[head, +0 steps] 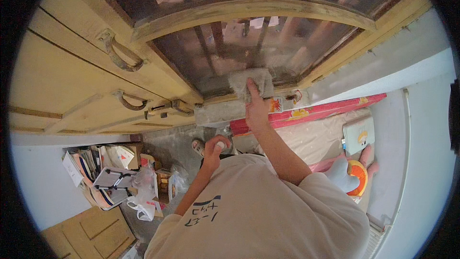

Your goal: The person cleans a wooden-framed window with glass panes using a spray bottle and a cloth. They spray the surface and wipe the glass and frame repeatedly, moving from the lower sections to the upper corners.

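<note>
A pale grey-white cloth (251,82) lies against the bottom edge of a dark glass pane (230,50) in a yellow wooden frame. My right hand (257,109) holds the cloth, one digit stretched over its face and the others mostly hidden. Low in front of my body, my left hand (215,147) is closed around a small object with a round white top; the rest of that object is hidden by my fingers. Reflections cover the glass.
Metal handles (124,54) and a latch (161,108) stick out from the yellow door at left. A pale ledge (215,114) runs below the frame. To the right is a bed with a beige cover (309,140). Cartons, plastic bags (143,207) and a folded table (111,180) stand lower left.
</note>
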The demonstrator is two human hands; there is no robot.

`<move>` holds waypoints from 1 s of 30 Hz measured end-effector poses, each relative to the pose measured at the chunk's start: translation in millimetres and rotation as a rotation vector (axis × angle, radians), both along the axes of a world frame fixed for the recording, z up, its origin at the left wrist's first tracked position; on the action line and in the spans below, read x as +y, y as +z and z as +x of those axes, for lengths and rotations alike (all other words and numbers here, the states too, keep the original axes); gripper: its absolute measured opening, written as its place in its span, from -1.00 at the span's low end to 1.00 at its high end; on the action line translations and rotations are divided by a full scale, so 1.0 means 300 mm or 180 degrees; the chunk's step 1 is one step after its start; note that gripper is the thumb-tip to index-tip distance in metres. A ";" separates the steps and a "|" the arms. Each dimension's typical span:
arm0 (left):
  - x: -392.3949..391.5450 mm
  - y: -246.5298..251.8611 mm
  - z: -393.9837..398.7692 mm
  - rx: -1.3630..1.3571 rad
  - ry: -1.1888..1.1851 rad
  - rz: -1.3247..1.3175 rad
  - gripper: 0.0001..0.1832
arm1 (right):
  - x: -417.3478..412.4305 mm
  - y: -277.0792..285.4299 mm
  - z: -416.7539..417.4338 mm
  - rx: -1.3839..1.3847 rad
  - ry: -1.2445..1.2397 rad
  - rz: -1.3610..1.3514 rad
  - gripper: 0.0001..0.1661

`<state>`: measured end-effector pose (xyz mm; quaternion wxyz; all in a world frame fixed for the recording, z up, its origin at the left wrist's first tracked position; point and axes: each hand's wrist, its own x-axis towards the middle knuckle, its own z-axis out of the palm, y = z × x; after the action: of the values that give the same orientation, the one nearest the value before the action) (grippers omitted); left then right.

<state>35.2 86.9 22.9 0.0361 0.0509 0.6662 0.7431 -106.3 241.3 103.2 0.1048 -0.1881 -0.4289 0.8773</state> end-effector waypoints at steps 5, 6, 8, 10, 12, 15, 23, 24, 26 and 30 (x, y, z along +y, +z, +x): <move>-0.006 -0.007 0.001 0.0040 0.0031 -0.0108 -0.23 | 0.015 0.041 0.021 0.0183 0.0219 0.0690 -0.44; -0.006 -0.010 0.002 0.0050 0.0029 -0.0110 -0.23 | 0.037 0.036 0.019 0.0160 0.0144 0.0671 -0.46; -0.008 -0.016 0.004 0.0068 0.0028 -0.0113 -0.24 | 0.076 0.026 -0.005 0.0106 -0.0103 0.0231 -0.47; -0.004 -0.021 0.005 0.0025 0.0036 -0.0075 -0.24 | 0.130 0.007 -0.036 0.0128 -0.0344 -0.0050 -0.49; -0.001 -0.014 0.003 0.0009 0.0026 -0.0090 -0.20 | 0.212 -0.038 -0.054 0.0229 -0.0480 0.0226 -0.50; 0.008 0.017 -0.010 0.0024 -0.0012 -0.0164 -0.12 | 0.341 -0.111 -0.084 0.0381 -0.0678 0.0631 -0.52; 0.000 0.002 -0.001 0.0068 -0.0062 -0.0068 -0.21 | 0.420 -0.018 -0.113 0.0571 -0.0903 -0.0327 -0.39; 0.000 0.001 -0.001 0.0069 -0.0063 -0.0091 -0.21 | 0.415 -0.015 -0.111 0.0550 -0.0963 -0.0274 -0.37; 0.001 -0.001 -0.002 0.0070 -0.0061 -0.0136 -0.21 | 0.386 -0.035 -0.108 0.0315 -0.1077 -0.0271 -0.42; 0.004 0.002 -0.006 0.0181 -0.0070 -0.0215 -0.22 | 0.262 0.010 -0.058 0.0166 -0.0735 -0.0046 -0.35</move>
<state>33.5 88.3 23.4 0.0270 0.0781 0.6910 0.7181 -123.6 320.0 106.1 0.2149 -0.2140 -0.3951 0.8671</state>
